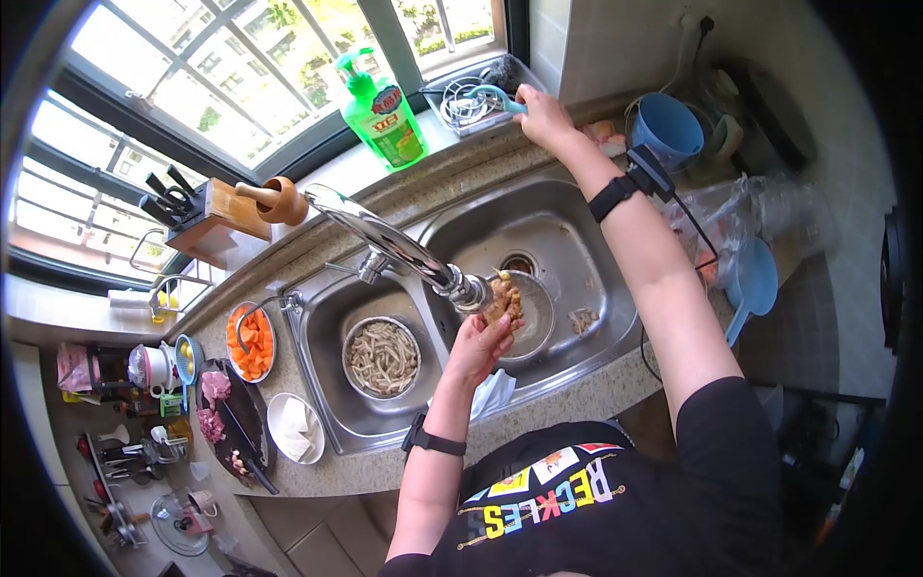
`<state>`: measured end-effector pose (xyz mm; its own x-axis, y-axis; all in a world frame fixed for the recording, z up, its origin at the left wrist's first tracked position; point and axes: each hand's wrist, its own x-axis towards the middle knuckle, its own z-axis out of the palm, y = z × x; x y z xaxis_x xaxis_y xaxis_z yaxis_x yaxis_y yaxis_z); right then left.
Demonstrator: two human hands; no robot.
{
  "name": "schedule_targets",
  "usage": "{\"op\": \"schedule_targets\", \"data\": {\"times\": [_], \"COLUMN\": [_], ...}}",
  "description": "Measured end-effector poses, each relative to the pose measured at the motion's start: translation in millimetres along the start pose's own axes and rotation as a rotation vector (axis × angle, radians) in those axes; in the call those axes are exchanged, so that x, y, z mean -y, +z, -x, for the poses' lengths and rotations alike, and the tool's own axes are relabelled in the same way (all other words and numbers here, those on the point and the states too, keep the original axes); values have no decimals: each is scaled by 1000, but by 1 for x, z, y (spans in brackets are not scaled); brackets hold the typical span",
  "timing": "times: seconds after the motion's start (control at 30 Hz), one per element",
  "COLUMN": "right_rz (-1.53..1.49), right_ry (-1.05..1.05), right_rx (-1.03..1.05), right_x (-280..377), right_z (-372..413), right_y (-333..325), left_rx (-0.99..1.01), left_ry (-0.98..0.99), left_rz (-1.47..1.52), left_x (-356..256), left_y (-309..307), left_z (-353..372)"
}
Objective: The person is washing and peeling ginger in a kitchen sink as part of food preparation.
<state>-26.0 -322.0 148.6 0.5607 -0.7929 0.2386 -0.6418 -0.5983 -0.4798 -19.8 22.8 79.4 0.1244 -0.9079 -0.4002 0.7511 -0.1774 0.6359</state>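
Note:
My left hand (481, 348) is closed around a knobbly piece of ginger (504, 300), held beside the faucet head (465, 291) and over a round strainer bowl (536, 317) in the right sink basin. Up at the windowsill, my right hand (541, 117) grips the light-blue handle of a peeler-like tool (497, 97), whose far end is over a metal tray (478, 111) of wire items. Some peelings (582, 319) lie in the right basin. In the left basin stands a metal bowl (382, 357) of pale strips.
A green soap bottle (386, 120) and a knife block (216, 223) stand along the window. Left of the sink are orange chunks on a plate (252, 342), a white bowl (295, 429) and a dark board (234, 420) with meat and a knife. A blue cup (665, 132) sits right.

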Motion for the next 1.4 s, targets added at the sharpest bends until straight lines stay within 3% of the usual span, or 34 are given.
{"op": "schedule_targets", "data": {"times": [0.23,0.33,0.5,0.6,0.7,0.83,1.13,1.2,1.3,1.4], "right_rz": [-39,25,293,411,400,341,170,158,-24,-63], "right_ry": [65,4,29,63,17,-59,-129,-206,-472,-599], "right_rx": [10,-137,-77,-170,-292,-207,-403,-455,-395,-317], "right_x": [-9,-18,-22,-23,-22,-24,-2,8,23,31], "right_z": [-3,-12,-29,-31,-25,-27,-47,-36,-22,-5], "right_y": [3,11,23,37,41,34,45,45,42,45], "left_rx": [-87,-145,-188,-205,-210,-196,-213,-213,-228,-234], "left_ry": [-25,-24,-77,-99,-89,-126,-131,-120,-106,-102], "left_rz": [-61,-69,-1,14,21,43,85,70,73,98], "left_x": [4,3,2,1,4,13,12,10,14,16], "left_y": [-4,0,-5,-6,-9,-16,-17,-20,-24,-25], "left_z": [-10,-14,-26,-31,-33,-36,-36,-36,-38,-36]}}
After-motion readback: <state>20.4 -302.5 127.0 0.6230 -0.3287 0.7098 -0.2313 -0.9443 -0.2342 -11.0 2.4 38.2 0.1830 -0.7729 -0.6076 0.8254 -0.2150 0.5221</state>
